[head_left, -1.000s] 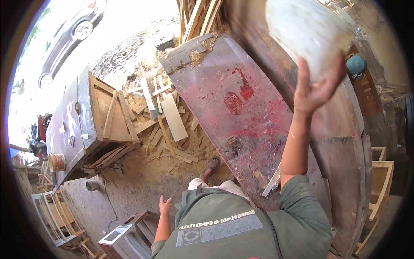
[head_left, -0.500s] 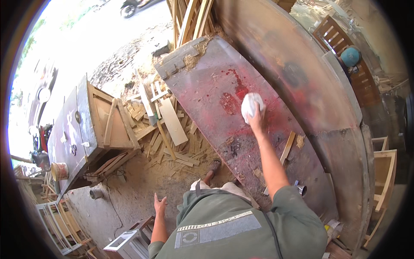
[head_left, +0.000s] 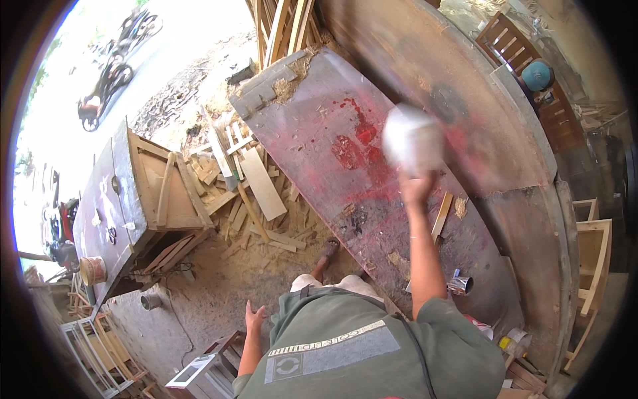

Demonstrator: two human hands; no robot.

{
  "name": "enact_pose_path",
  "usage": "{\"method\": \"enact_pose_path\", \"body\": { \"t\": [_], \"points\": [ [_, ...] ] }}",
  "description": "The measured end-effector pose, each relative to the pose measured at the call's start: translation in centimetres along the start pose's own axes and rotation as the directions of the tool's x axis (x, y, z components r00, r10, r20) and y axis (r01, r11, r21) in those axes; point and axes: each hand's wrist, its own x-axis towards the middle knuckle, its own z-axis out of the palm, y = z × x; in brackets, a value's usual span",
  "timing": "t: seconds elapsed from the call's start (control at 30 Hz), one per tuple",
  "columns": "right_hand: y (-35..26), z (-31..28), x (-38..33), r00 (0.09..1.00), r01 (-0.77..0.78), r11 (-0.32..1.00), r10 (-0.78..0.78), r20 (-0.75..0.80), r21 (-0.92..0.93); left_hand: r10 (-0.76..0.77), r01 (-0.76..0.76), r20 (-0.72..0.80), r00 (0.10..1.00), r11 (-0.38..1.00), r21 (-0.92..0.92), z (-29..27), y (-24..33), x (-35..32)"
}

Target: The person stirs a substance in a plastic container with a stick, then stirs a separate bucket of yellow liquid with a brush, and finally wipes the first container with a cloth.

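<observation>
My right hand (head_left: pixel 417 187) grips a white, rounded, bundle-like thing (head_left: pixel 412 138), smeared by motion so its kind cannot be made out. It hangs over the right side of a worn, slanting tabletop (head_left: pixel 292 143) stained red and purple. Beside it on the surface lies a wet red splatter (head_left: pixel 361 143). A small wooden strip (head_left: pixel 442 216) and a shiny metal can (head_left: pixel 460 285) are nearer my right forearm. My left hand (head_left: pixel 254 316) hangs low at my side, fingers apart, holding nothing.
Wood offcuts (head_left: pixel 262 186) and sawdust cover the floor left of the tabletop. A wooden cabinet (head_left: pixel 149 179) lies farther left, with a tub (head_left: pixel 93 270) at its edge. A large stained panel (head_left: pixel 498 146) stands along the right. Motorbikes (head_left: pixel 109 86) show on the road.
My right hand has moved right with the white thing, away from the red splatter, which now shows more fully. My left hand stays low. Motorbikes have come into view on the road.
</observation>
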Motion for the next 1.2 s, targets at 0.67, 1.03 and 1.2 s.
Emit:
{"method": "enact_pose_path", "body": {
  "t": [0.67, 1.03, 1.2],
  "points": [
    [-10.8, -19.7, 13.6, 0.597, 0.410, 0.911, -0.243, -0.765, 0.031, 0.035, -0.033, 0.026, 0.999, 0.996, -0.077, -0.1, -0.1, 1.1],
    [3.7, 5.4, -5.3, 0.965, -0.189, 0.955, 0.224, 0.139, -0.229, -0.005, 0.006, 0.002, 1.000, 0.994, -0.109, -2.3, -1.3, 0.5],
    [3.8, -1.2, 5.2, 0.986, -0.122, 0.988, 0.131, 0.101, -0.091, 0.027, -0.025, 0.047, 0.999, 0.999, -0.045, -2.5, 0.9, 2.8]
  ]
}}
